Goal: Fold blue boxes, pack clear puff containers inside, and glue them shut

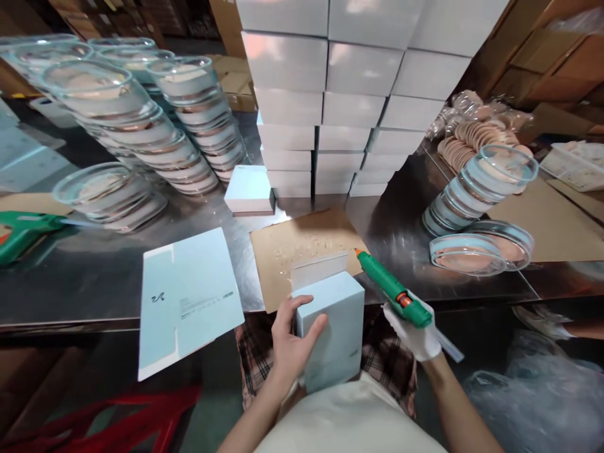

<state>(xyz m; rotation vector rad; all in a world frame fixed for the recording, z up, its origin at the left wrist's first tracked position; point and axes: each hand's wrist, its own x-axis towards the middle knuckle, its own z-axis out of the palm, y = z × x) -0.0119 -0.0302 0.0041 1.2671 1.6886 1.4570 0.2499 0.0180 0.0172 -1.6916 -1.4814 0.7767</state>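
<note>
At nine o'clock a second green glue gun (pixel 21 231) lies on the steel table (pixel 94 277). Just right of it, at seven o'clock, a flat unfolded carton (pixel 189 302) overhangs the table edge. At six o'clock the left hand (pixel 290 343) grasps a pale blue box (pixel 333 327), fingers wrapped over its left side; the box stands upright against the person's lap, its flap open toward the brown cardboard sheet (pixel 302 248). At five o'clock the gloved right hand (pixel 418 330) is clenched around a green glue gun (pixel 391 289), its long axis running diagonally, orange nozzle pointing to eleven o'clock, just beside the box's far corner.
</note>
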